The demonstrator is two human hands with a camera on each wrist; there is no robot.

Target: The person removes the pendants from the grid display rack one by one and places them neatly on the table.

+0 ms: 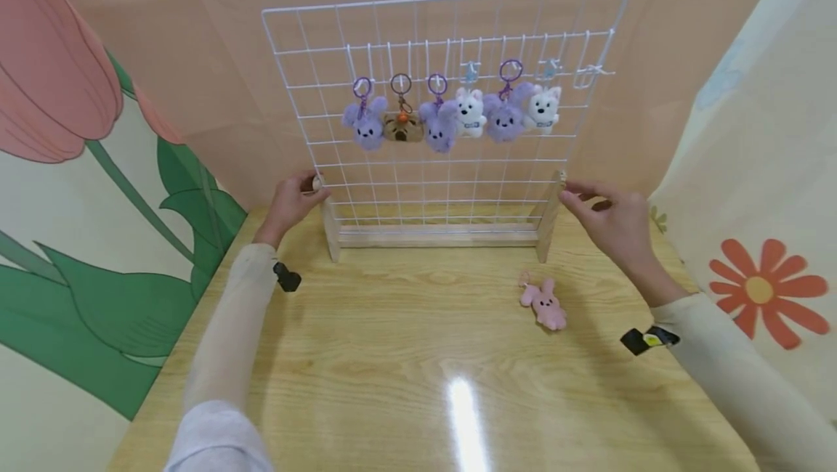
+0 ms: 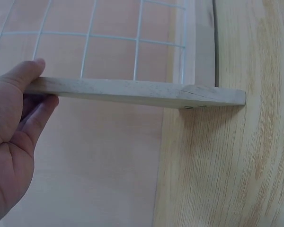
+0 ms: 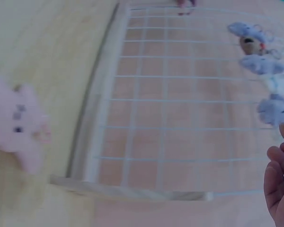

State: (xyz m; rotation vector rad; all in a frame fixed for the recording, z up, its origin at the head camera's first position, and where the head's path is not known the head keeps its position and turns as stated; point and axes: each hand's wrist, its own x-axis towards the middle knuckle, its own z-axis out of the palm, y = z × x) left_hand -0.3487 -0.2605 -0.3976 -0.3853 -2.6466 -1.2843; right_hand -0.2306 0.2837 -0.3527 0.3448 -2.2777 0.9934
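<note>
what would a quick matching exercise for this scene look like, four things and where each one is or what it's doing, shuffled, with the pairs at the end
Things
1. left hand
2. pink toy
3. brown toy
4. white wire grid

Places or states
A. second from left among the hanging toys
B. pinching a wooden upright
C. behind the hanging toys
D. lying on the tabletop

Pairs: 1-B, 2-D, 3-A, 4-C
</note>
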